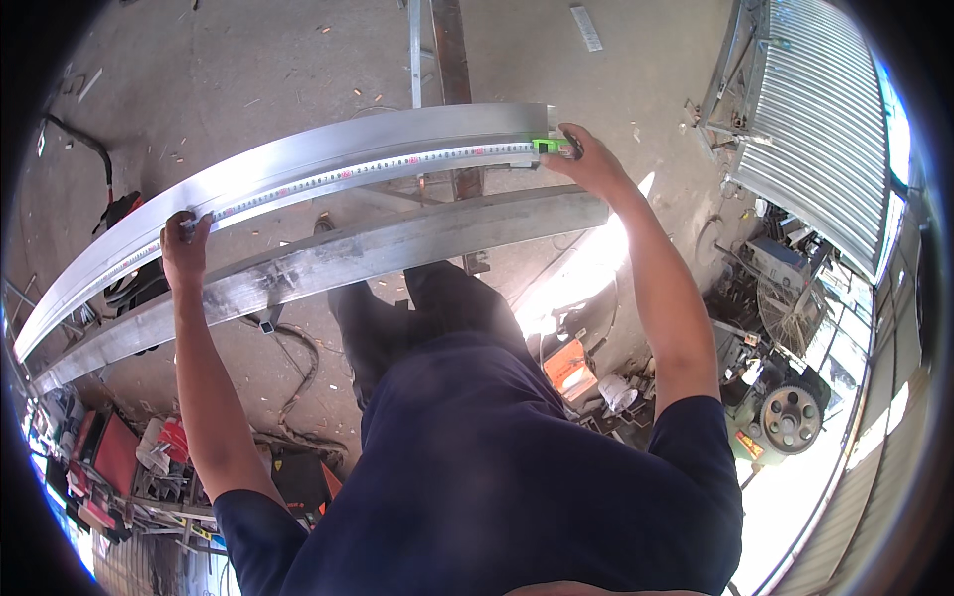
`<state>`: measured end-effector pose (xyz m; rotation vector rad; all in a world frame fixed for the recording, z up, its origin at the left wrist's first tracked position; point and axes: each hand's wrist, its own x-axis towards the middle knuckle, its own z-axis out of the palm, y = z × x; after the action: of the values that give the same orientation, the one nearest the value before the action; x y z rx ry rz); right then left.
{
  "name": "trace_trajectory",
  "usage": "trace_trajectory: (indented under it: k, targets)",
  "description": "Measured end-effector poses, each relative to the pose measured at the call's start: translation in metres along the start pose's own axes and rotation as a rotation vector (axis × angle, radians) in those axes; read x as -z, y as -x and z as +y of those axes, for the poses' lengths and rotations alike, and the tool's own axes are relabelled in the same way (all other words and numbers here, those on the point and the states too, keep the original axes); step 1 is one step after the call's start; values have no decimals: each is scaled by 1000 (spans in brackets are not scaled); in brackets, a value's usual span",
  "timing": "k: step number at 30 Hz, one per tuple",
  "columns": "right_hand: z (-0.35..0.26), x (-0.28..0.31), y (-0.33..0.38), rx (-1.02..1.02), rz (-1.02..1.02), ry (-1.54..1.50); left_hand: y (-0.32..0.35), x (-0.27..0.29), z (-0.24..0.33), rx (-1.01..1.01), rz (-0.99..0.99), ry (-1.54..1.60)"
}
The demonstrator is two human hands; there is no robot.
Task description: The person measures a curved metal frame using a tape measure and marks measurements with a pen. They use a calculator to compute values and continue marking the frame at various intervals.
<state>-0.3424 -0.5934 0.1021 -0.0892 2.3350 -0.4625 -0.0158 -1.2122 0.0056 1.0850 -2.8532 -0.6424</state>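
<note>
A long silvery metal profile (368, 137) lies crosswise in front of me, curved by the lens. Along its near side stretches a white tape measure blade (378, 171). At the right end, my right hand (588, 161) is closed on the green and black tape measure case (547, 147), beside the profile's end. My left hand (185, 253) is closed, its thumb and fingers pinching the blade against the profile at the left; the fingertips are partly hidden. The blade runs on past this hand. Nearer to me lies a second, duller metal beam (328, 260).
A rusty steel bar (453, 60) and a thin grey bar (415, 50) run away from me beneath the profile. Corrugated sheeting (820, 129) stands at the far right. A machine with a pulley wheel (791, 417), an orange box (569, 370), cables and red cases (104, 452) lie around.
</note>
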Motion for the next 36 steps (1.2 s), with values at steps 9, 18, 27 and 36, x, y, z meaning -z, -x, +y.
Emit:
trace_trajectory:
  k: [9,18,27,36]
  targets:
    - [7,-1,14,141,120,83,9,9,3,-41,14,-45]
    - [-17,16,53,-105,290,49,15,32,16,55,56,158]
    - [-133,-75,168,43,307,-372,124,108,138,388,-297,1169]
    - [-326,-220,284,625,-250,-318,209,139,113,637,-719,1716]
